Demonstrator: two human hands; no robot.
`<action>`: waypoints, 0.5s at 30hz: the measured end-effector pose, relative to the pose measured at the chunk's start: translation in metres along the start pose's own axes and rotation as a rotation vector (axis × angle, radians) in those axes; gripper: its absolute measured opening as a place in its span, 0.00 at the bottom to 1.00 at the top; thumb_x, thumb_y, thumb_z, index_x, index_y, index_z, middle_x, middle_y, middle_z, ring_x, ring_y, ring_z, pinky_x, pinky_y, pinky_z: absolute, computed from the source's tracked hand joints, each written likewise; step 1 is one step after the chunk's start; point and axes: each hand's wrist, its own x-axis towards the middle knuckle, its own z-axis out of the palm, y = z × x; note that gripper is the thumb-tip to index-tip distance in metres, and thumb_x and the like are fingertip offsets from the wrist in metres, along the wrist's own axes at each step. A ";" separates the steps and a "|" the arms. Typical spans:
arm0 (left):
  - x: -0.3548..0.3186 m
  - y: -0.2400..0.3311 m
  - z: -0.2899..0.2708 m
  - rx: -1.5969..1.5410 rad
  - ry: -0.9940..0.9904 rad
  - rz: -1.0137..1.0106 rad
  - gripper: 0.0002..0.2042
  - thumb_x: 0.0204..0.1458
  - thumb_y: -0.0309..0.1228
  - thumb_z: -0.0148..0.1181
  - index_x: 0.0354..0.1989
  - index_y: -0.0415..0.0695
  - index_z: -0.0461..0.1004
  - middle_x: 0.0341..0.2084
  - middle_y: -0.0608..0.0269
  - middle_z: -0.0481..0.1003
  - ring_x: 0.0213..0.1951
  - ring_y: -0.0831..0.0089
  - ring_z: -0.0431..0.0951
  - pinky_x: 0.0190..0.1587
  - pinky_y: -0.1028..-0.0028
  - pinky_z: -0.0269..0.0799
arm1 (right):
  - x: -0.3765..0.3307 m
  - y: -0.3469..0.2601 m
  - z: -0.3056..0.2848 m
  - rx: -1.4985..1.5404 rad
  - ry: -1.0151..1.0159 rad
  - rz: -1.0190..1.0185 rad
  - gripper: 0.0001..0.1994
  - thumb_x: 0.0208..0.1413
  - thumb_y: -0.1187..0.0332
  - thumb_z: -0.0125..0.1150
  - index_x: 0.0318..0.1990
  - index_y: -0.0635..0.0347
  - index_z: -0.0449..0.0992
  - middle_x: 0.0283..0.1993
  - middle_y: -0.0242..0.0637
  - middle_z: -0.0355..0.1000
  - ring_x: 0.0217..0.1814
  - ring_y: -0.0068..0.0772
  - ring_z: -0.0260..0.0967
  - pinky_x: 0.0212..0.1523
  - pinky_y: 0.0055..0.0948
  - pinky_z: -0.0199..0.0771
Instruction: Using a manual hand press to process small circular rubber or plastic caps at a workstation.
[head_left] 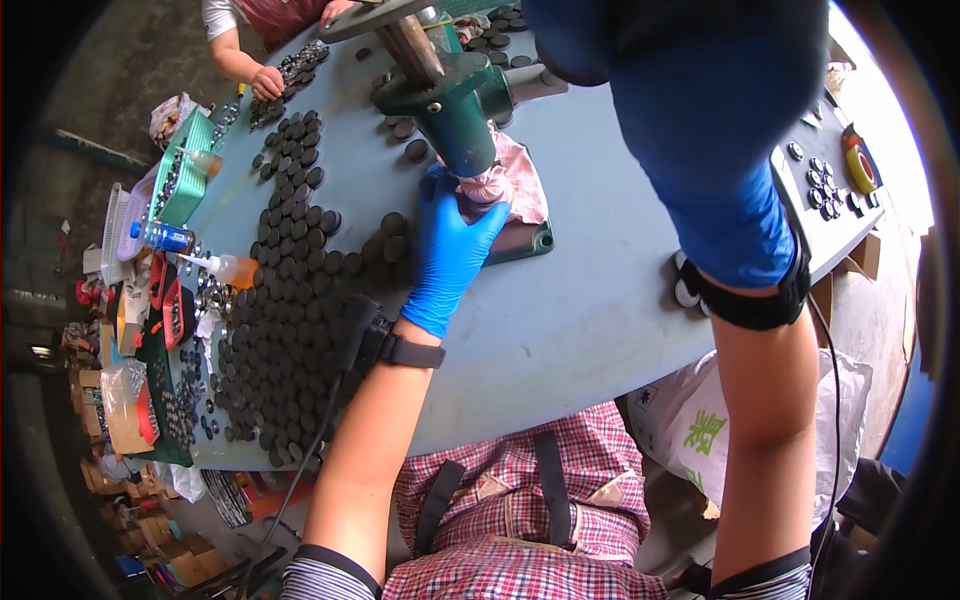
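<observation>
My left hand [455,245], in a blue glove, reaches to the foot of a green bench press [462,120]. Its thumb and fingers close round a bunched pink cloth [515,180] under the press's ram. Whatever may be inside the cloth is hidden. Part of the dark base plate [520,243] shows below the cloth. High at the upper right, close to the camera, is my right hand [690,90], also blue-gloved. Its fingers are blurred and cut off by the top edge, so I cannot see what they touch.
Many dark round discs [290,300] cover the table's left side, beside an orange squeeze bottle [235,270] and a green basket [185,165]. A co-worker's hand [267,83] is among parts at the far left. Small round parts [822,185] and a yellow tape roll [860,168] lie right.
</observation>
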 end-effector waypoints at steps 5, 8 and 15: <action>-0.008 0.011 -0.018 0.243 0.019 0.001 0.21 0.43 0.32 0.73 0.43 0.37 0.72 0.45 0.51 0.68 0.47 0.53 0.70 0.49 0.62 0.68 | 0.045 0.031 0.002 0.035 -0.074 0.259 0.21 0.64 0.49 0.42 0.25 0.54 0.66 0.17 0.33 0.64 0.16 0.24 0.59 0.17 0.24 0.59; -0.048 0.030 -0.033 0.443 0.030 0.068 0.21 0.44 0.30 0.72 0.44 0.39 0.71 0.43 0.53 0.67 0.47 0.56 0.69 0.49 0.62 0.66 | 0.062 0.045 0.003 0.084 -0.084 0.401 0.18 0.63 0.50 0.45 0.30 0.54 0.66 0.20 0.33 0.65 0.16 0.26 0.60 0.18 0.25 0.61; -0.109 0.065 -0.027 0.665 -0.163 0.067 0.27 0.42 0.32 0.73 0.51 0.40 0.68 0.46 0.52 0.67 0.49 0.53 0.68 0.52 0.58 0.64 | 0.082 0.048 0.006 -0.183 0.103 0.390 0.19 0.63 0.48 0.43 0.31 0.53 0.67 0.22 0.31 0.66 0.17 0.26 0.60 0.19 0.28 0.59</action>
